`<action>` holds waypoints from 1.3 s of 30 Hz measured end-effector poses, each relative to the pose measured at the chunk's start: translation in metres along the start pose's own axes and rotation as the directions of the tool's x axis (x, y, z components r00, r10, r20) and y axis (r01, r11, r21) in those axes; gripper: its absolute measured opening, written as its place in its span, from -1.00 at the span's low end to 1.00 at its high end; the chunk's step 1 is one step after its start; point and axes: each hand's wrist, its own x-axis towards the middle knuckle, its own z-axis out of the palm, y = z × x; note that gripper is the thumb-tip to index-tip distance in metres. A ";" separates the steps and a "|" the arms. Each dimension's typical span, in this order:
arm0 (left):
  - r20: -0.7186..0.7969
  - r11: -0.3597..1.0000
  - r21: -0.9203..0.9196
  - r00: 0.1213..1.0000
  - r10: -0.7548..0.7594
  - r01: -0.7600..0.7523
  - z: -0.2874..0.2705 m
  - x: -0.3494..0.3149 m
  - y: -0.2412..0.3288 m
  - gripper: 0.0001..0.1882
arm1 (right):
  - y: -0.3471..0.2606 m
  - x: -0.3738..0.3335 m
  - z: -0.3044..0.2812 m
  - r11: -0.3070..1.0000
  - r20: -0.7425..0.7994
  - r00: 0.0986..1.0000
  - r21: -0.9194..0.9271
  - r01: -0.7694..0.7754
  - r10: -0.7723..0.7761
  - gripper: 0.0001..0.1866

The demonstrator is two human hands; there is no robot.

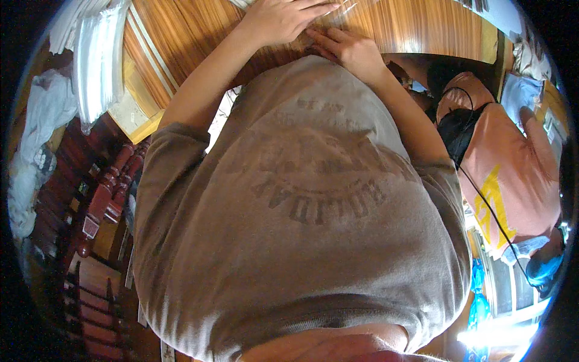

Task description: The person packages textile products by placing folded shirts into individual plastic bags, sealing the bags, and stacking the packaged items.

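Both of my hands are at the near part of a wood-grain table (193,36), just beyond my grey-brown shirt. My left hand (280,21) reaches in from the left, its fingers stretched out to the right over the tabletop. Slightly nearer me, my right hand (353,51) rests at the table's near edge with its fingers pointing left and somewhat apart. The two sets of fingertips are close together. Thin bright streaks show beside the left fingertips; what they are I cannot make out. No held object is visible in either hand.
A pile of clear plastic (99,60) overhangs the table's left side. Dark red turned-wood furniture (105,199) stands at left. Close on my right is a person in a salmon-pink shirt (512,157), with a black cable (491,214) beside them. Blue plastic (479,301) hangs at lower right.
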 end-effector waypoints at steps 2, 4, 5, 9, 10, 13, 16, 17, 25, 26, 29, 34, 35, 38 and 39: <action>0.014 0.999 0.042 1.000 0.019 -0.020 -0.001 0.002 -0.002 -0.38 | 0.000 -0.003 0.015 0.997 -0.074 0.995 -0.034 0.065 -0.067 -0.52; 0.022 0.998 0.065 1.000 0.020 -0.022 0.001 0.000 -0.005 -0.38 | -0.003 -0.005 0.013 0.999 -0.050 0.998 -0.030 0.043 -0.045 -0.53; 0.027 0.997 0.077 0.999 0.021 -0.023 0.002 -0.001 -0.006 -0.38 | -0.005 -0.006 0.011 0.999 -0.038 0.999 -0.028 0.033 -0.034 -0.53; 0.001 1.000 -0.007 1.000 0.017 -0.017 0.002 -0.003 -0.005 -0.36 | -0.007 -0.011 0.007 0.997 0.014 0.999 -0.063 0.053 -0.052 -0.54; 0.008 1.000 0.018 1.000 0.019 -0.019 0.006 -0.004 -0.006 -0.35 | -0.008 -0.014 0.004 0.998 0.037 0.998 -0.053 0.045 -0.043 -0.56; 0.040 0.998 0.060 0.999 0.018 -0.021 0.004 -0.004 -0.005 -0.35 | -0.009 -0.013 -0.003 0.999 0.002 0.999 -0.003 0.044 -0.044 -0.55; 0.045 0.997 0.071 0.999 0.020 -0.023 0.006 -0.005 -0.005 -0.36 | -0.009 -0.010 0.007 0.999 0.015 1.000 -0.041 0.026 -0.025 -0.47; 0.041 0.997 0.073 0.999 0.021 -0.024 0.007 -0.005 -0.005 -0.36 | -0.010 -0.011 0.012 0.997 0.035 0.999 -0.071 0.015 -0.013 -0.42; 0.024 0.999 0.050 1.000 0.015 -0.017 0.003 -0.004 0.000 -0.39 | -0.006 -0.021 0.002 0.998 0.034 0.999 0.058 0.036 -0.038 -0.42; 0.029 0.997 0.074 0.999 0.021 -0.024 0.002 -0.004 0.001 -0.39 | -0.006 -0.021 0.002 0.994 -0.001 1.000 0.106 0.028 -0.028 -0.42; 0.043 0.994 0.102 0.999 0.031 -0.035 0.005 -0.004 0.001 -0.38 | -0.011 -0.020 0.002 0.988 0.058 0.997 0.144 -0.062 0.054 -0.44; 0.069 0.995 0.099 0.998 0.007 -0.013 0.005 -0.002 0.003 -0.37 | -0.006 -0.021 0.012 0.980 0.033 0.999 0.192 -0.043 0.038 -0.47; 0.085 0.995 0.099 0.996 -0.001 -0.007 0.004 -0.002 0.004 -0.37 | -0.005 -0.022 0.012 0.977 0.042 0.999 0.211 -0.038 0.030 -0.45; 0.093 0.995 0.099 0.996 -0.002 -0.007 0.009 -0.004 0.003 -0.38 | -0.004 -0.024 0.013 0.969 0.019 1.000 0.245 -0.024 0.020 -0.46; 0.092 0.994 0.108 0.996 0.002 -0.012 0.009 -0.004 0.004 -0.38 | -0.005 -0.023 0.012 0.969 0.023 0.999 0.243 -0.038 0.033 -0.46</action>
